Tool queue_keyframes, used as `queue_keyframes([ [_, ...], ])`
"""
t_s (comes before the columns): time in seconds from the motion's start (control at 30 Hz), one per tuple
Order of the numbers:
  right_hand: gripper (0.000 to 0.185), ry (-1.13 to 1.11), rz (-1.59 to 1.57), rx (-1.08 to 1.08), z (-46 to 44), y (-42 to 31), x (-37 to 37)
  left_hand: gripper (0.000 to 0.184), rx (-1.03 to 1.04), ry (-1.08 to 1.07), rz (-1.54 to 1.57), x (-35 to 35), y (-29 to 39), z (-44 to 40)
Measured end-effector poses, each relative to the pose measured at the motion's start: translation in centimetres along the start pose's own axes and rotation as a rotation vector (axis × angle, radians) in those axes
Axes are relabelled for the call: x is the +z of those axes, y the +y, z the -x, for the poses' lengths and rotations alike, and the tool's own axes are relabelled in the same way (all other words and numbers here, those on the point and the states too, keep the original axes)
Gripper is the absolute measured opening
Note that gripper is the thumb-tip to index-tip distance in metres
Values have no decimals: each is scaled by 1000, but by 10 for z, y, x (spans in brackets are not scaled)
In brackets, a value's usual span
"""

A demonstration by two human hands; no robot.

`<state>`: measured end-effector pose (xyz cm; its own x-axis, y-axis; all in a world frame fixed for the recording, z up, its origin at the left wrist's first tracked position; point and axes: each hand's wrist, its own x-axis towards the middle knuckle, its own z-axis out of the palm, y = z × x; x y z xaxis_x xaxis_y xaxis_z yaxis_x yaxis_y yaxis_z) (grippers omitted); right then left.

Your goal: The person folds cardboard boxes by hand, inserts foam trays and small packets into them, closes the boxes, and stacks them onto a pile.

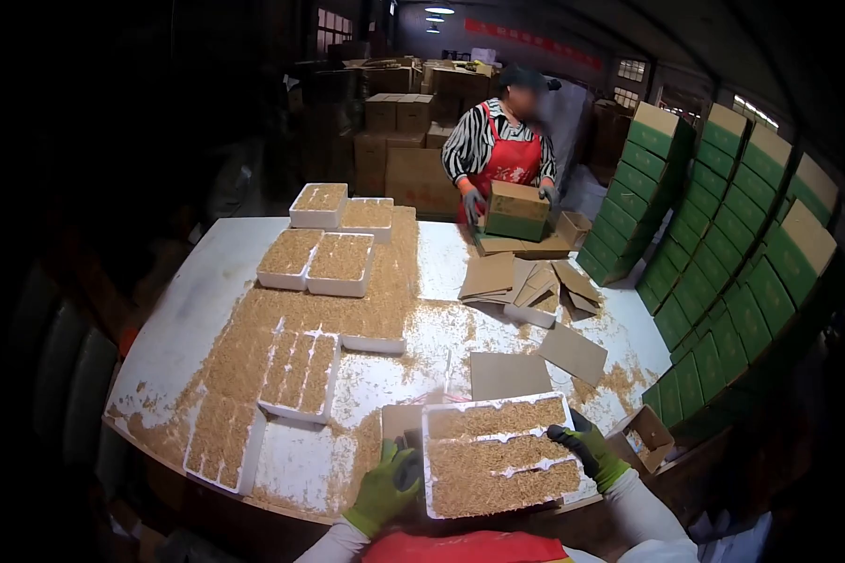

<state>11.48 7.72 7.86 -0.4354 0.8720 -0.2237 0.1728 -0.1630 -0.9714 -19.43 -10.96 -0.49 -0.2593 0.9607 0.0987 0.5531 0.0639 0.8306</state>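
Note:
In front of me is a white foam box (pixel 573 410), tilted a little, filled with rows of brown husk-like material between white dividers. My right hand (pixel 596 455), in a green glove with dark fingertips, grips its right wall with fingers over the rim. My left hand (pixel 385 488), gloved alike, is closed at the box's left side; its fingertips are partly hidden there. Just beyond the box lies a grey-brown cardboard sheet (pixel 510 375). Another cardboard piece (pixel 399 422) shows behind its left corner.
More filled foam boxes (pixel 331 413) stand on the husk-strewn white table (pixel 178 272). Cardboard pieces (pixel 488 277) lie farther back. Across the table a person in a red apron (pixel 514 159) holds a green-and-brown carton (pixel 516 225). Stacked green cartons (pixel 723 319) line the right; an open carton (pixel 662 436) sits near my right hand.

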Motion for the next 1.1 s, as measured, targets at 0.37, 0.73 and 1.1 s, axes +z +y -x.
queue_keyframes([
  [0.37,71,-24,157,98,15,-15,10,58,-41,219,265,20,-1,-9],
  [0.73,46,63,1471,-126,-10,95,53,55,-95,88,214,8,-2,-7],
  [1.1,25,-370,2010,-333,15,60,55,50,-34,-136,-177,8,24,-46],
])
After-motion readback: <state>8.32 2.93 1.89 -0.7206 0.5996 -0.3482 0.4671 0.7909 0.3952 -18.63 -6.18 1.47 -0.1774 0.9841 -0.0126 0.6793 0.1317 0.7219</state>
